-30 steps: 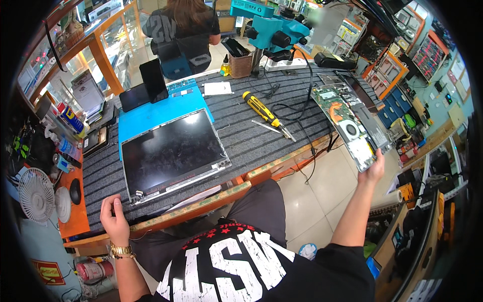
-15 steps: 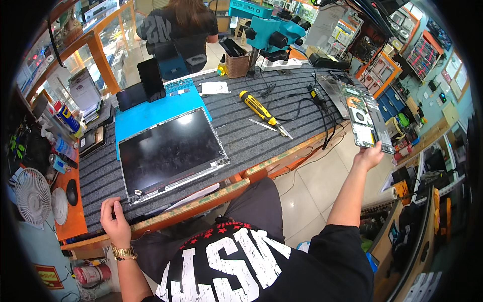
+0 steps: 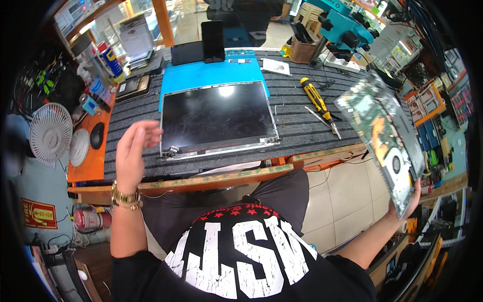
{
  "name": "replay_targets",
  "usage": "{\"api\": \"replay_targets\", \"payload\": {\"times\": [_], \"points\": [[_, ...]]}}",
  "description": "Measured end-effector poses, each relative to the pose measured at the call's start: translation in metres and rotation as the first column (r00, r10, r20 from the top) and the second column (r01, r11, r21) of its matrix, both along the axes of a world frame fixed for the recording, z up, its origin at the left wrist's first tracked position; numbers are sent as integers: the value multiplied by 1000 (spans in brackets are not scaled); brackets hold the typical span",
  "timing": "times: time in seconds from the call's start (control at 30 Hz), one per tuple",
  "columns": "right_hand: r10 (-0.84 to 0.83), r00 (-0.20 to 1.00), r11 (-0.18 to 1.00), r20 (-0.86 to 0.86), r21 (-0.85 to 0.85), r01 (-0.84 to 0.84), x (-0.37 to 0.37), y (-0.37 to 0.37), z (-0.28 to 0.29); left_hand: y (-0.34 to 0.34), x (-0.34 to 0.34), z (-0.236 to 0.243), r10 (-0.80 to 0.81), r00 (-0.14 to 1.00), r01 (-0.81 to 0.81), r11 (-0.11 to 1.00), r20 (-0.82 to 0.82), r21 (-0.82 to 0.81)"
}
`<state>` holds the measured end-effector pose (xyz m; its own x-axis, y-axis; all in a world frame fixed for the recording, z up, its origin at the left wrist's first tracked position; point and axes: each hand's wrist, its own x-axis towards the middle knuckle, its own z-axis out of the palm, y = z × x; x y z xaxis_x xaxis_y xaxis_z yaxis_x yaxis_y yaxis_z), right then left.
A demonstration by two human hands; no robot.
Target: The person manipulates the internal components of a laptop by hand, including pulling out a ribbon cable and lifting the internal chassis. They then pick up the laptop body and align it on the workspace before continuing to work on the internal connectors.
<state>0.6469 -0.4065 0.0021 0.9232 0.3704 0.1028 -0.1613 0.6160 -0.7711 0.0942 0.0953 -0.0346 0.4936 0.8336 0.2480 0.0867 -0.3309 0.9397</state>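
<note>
My right hand point(image 3: 413, 200) grips the lower edge of an opened laptop base point(image 3: 377, 128), held tilted up off the right end of the bench. Its green circuit board, copper-coloured parts and round fan face me. On the bench lies a detached laptop screen point(image 3: 216, 117), dark and glossy, its hinges along the near edge. It partly covers a blue mat point(image 3: 177, 75). Near the screen's left edge my left hand point(image 3: 133, 151) is raised, empty, its fingers loosely bent and apart. A yellow-and-black screwdriver point(image 3: 314, 96) rests right of the screen, beside a thin silver tool point(image 3: 318, 115).
Two black flat panels point(image 3: 213, 41) stand behind the screen. A white flat part point(image 3: 276, 67), a brown basket point(image 3: 303, 52) and a teal microscope point(image 3: 347, 27) occupy the far side. On the left are a small fan point(image 3: 50, 132), a mouse point(image 3: 97, 135) and spray cans point(image 3: 109, 61).
The laptop base has come up and nearer, tilting more upright in my right hand. My left hand has lifted from the bench's front edge. The view has turned leftward.
</note>
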Motion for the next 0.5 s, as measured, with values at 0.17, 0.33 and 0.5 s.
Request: {"api": "replay_targets", "payload": {"times": [0.17, 0.33, 0.5], "points": [[493, 869, 865, 47, 76, -496, -38, 128, -17, -4, 50, 57, -264, 960, 280, 926, 96, -255], [715, 699, 697, 20, 56, -715, -71, 259, 0, 43, 66, 66, -547, 701, 713, 527, 457, -462], [853, 506, 508, 127, 17, -861, -90, 359, 23, 53, 61, 85, -147, 841, 383, 841, 521, -382]]}}
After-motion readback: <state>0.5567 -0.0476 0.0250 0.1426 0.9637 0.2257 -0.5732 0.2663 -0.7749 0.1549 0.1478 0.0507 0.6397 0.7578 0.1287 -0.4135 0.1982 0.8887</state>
